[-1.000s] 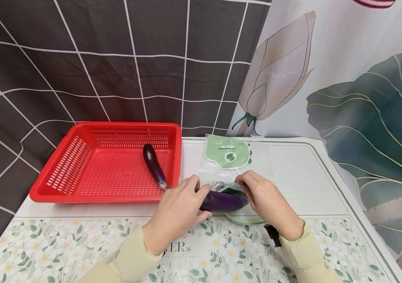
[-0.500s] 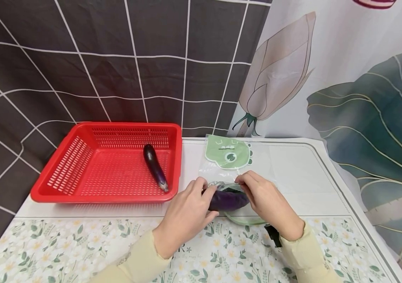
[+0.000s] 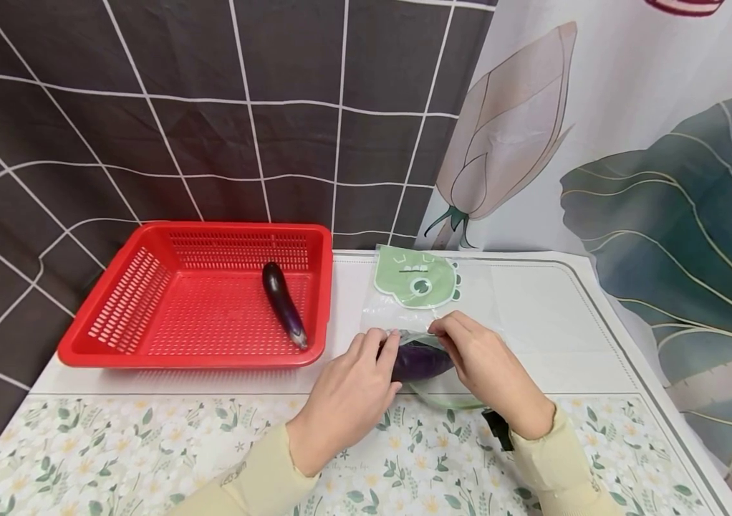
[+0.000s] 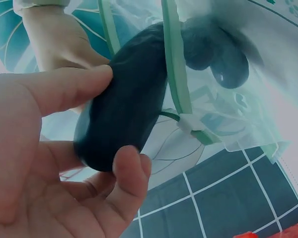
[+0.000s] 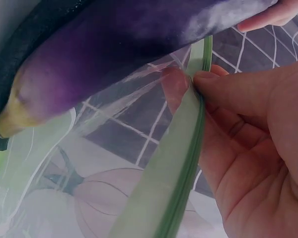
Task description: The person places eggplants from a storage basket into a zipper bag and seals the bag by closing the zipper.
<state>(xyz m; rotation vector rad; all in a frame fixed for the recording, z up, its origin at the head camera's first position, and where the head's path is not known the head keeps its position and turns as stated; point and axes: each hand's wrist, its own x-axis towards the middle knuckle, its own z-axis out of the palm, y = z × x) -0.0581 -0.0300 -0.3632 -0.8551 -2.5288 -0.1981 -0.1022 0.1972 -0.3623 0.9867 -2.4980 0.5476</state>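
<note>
My left hand [image 3: 353,390] grips one end of a dark purple eggplant [image 3: 420,364], thumb on one side and fingers on the other. The eggplant's far part lies inside a clear zip bag [image 4: 213,106] with a green-edged mouth. My right hand [image 3: 485,369] pinches the green zip edge [image 5: 176,163] between thumb and fingers, and the mouth stands apart there. Other dark, rounded vegetables [image 4: 230,64] show through the bag. A dark green, bumpy vegetable [image 5: 5,74] lies beside the eggplant's yellowish tip. A white zip slider [image 4: 190,123] sits on the edge.
On the left stands a red perforated basket [image 3: 211,358] with another eggplant [image 3: 283,304] inside. Clear plastic with a green cartoon print [image 3: 417,278] lies behind the hands; whether it is part of the same bag I cannot tell. A dark grid curtain [image 3: 289,136] hangs behind.
My left hand has moved right, carrying the eggplant farther into the bag, so less of it shows. The right hand has stayed in place on the bag's edge.
</note>
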